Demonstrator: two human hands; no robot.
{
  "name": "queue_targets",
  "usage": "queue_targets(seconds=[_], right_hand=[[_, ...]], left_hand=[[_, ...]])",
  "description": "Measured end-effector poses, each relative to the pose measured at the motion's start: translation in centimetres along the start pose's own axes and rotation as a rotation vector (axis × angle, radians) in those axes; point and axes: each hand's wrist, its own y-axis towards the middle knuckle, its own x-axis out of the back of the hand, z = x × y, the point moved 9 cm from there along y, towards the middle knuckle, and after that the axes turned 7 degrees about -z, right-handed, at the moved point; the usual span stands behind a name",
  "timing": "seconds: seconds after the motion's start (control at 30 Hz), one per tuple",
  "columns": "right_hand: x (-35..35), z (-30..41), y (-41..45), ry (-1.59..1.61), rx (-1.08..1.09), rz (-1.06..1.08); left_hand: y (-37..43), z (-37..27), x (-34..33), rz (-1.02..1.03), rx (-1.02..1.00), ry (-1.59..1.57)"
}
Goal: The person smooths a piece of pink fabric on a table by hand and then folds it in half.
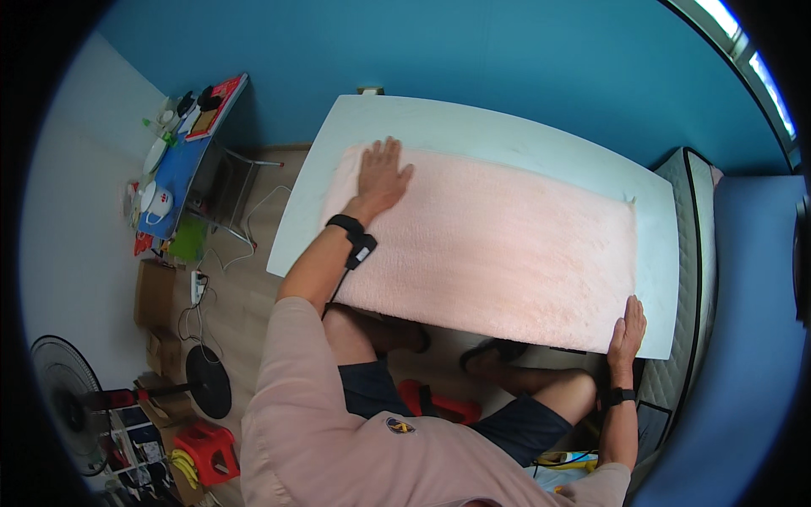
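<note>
A pale pink towel (488,234) lies spread out on a white table (507,136), and its near long side reaches the table's front edge. Flat on the towel's far left corner rests my left hand (383,174), palm down, with the thumb held away from the fingers. My right hand (626,333) lies along the towel's near right corner, its fingers straight and pointing away from me. Neither hand grips anything. Small creases run across the towel's right half, and a short tuft sticks up at its far right corner.
A mattress (681,253) stands beside the table's right end. To the left are a blue folding table (184,165) holding an enamel mug (157,199), a power strip (196,287) with cables on the floor, a standing fan (70,405) and a red stool (206,451).
</note>
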Motion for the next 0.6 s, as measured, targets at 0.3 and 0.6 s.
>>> queue_targets(seconds=[0.3,0.6], right_hand=[[-0.5,-0.5,-0.4,-0.002,0.015,0.001],[-0.8,-1.2,-0.7,0.0,0.033,0.015]], left_hand=[[-1.5,13.5,-0.1,-0.01,0.22,0.027],[-8.6,10.1,6.2,-0.134,-0.04,-0.074]])
